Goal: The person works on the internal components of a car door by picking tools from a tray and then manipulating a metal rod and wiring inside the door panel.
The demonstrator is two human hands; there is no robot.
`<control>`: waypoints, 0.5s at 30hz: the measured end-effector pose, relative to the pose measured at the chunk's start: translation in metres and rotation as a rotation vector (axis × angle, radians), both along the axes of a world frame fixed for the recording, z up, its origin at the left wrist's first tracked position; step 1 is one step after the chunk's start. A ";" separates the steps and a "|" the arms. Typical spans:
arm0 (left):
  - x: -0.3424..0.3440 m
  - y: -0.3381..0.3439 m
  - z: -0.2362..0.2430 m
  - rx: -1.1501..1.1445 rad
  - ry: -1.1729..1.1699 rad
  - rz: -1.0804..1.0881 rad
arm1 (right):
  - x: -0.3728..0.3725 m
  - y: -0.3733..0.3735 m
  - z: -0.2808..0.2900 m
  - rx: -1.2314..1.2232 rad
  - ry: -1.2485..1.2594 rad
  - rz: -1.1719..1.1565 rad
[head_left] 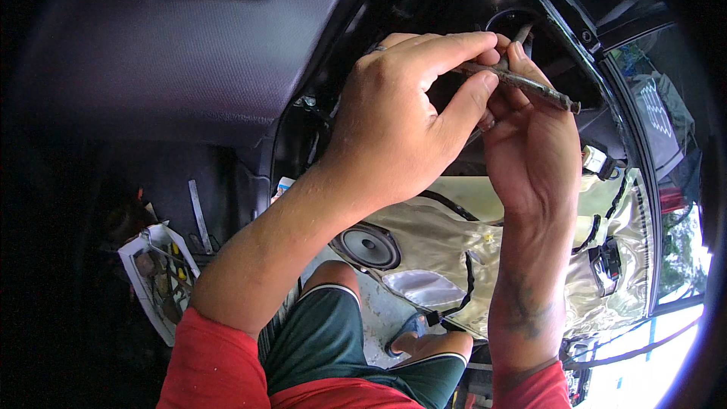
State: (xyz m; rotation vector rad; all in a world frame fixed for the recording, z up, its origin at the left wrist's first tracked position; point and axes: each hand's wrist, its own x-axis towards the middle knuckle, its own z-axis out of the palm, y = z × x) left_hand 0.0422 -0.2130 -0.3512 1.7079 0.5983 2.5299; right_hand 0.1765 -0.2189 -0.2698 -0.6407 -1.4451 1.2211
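Observation:
My left hand (pixel 409 106) pinches a thin, worn metal rod (pixel 534 88) between thumb and fingers. The rod slants down to the right across my right palm and ends in a small knob. My right hand (pixel 534 129) is turned palm up, its thumb and curled fingers closed on a short grey metal piece (pixel 523 32) that sticks up past the thumb. The fingers hide where this piece meets the rod, so I cannot tell whether they are joined. Both hands are raised in front of the dark door-frame corner of a car.
A dark dashboard (pixel 204 53) fills the upper left. At right is an open door with its bare inner panel (pixel 485 257), a round speaker (pixel 369 246), loose wiring (pixel 468 288) and window glass (pixel 678 250). A white tray of tools (pixel 136 250) stands at lower left.

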 end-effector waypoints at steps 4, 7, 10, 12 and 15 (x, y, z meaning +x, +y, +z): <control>0.001 -0.001 0.005 -0.021 -0.008 -0.002 | -0.005 0.000 0.004 -0.017 0.016 -0.038; -0.004 -0.004 0.006 -0.037 0.004 0.048 | -0.014 -0.004 0.005 -0.029 0.029 -0.066; 0.000 -0.010 0.001 -0.073 0.024 0.231 | -0.010 -0.005 0.003 -0.055 0.068 -0.091; 0.014 -0.029 -0.009 -0.116 -0.062 0.330 | -0.011 -0.010 0.006 -0.083 0.102 -0.123; 0.026 -0.046 -0.035 -0.140 -0.191 0.237 | -0.017 -0.017 0.015 -0.125 0.122 -0.119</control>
